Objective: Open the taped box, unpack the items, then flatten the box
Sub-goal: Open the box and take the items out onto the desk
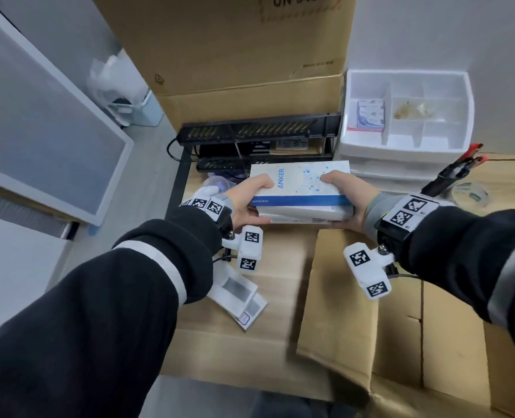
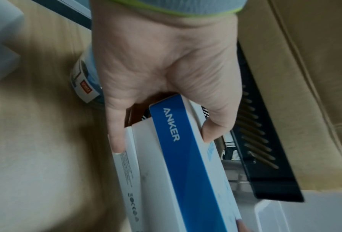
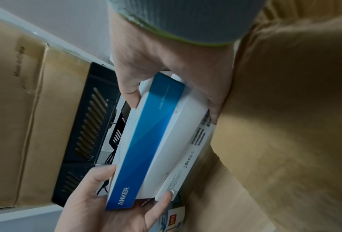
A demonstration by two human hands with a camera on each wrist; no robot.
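I hold a stack of two flat product boxes level above the brown cardboard box (image 1: 355, 303), whose flaps lie spread open. The upper one is a white and blue Anker box (image 1: 298, 184) (image 2: 186, 150) (image 3: 146, 135); under it sits a plain white box (image 1: 307, 214) with small print on its underside. My left hand (image 1: 256, 200) grips the stack's left end, thumb on top and fingers below. At the right end my right hand (image 1: 340, 200) grips it the same way. What lies inside the cardboard box is hidden.
A black slotted rack (image 1: 259, 131) stands just behind the stack, before a tall cardboard carton (image 1: 235, 55). A white foam compartment tray (image 1: 407, 140) is at the back right, red-tipped clips (image 1: 464, 162) beside it. White packets (image 1: 238, 294) lie on the left flap.
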